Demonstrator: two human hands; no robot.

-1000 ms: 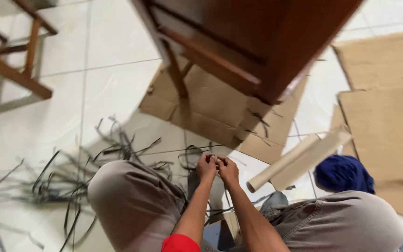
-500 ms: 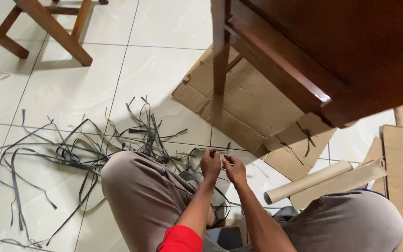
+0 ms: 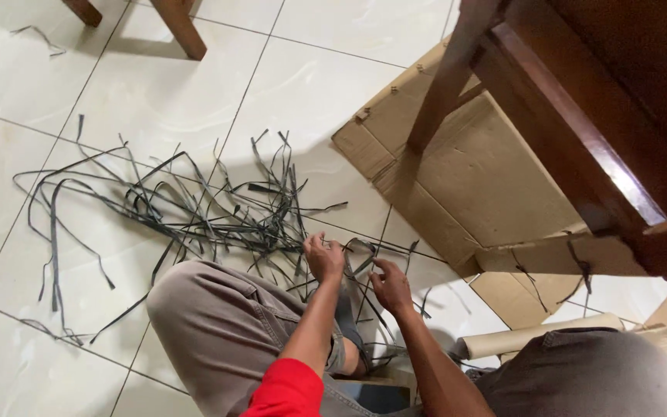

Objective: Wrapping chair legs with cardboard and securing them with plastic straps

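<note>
I sit on the white tiled floor with my knees apart. My left hand pinches a thin dark grey strip between its curled fingers. My right hand is just beside it, fingers bent around the same strip, a bit lower. The strip runs from one hand to the other and loops up a little between them. I cannot tell how hard I squeeze.

The strip comes out of a big messy pile of long dark grey strips, which spreads over the floor to the left of my hands and touches my left knee.

In front of me lies a flat brown cardboard sheet. A dark brown wooden chair stands on it. A pale rolled paper tube lies near my right knee.

Half a second ago my hands were close together, almost touching. Now they are pulled a bit apart. My head has also tipped, so the pile shows more fully, and the chair looks bigger and closer.
</note>
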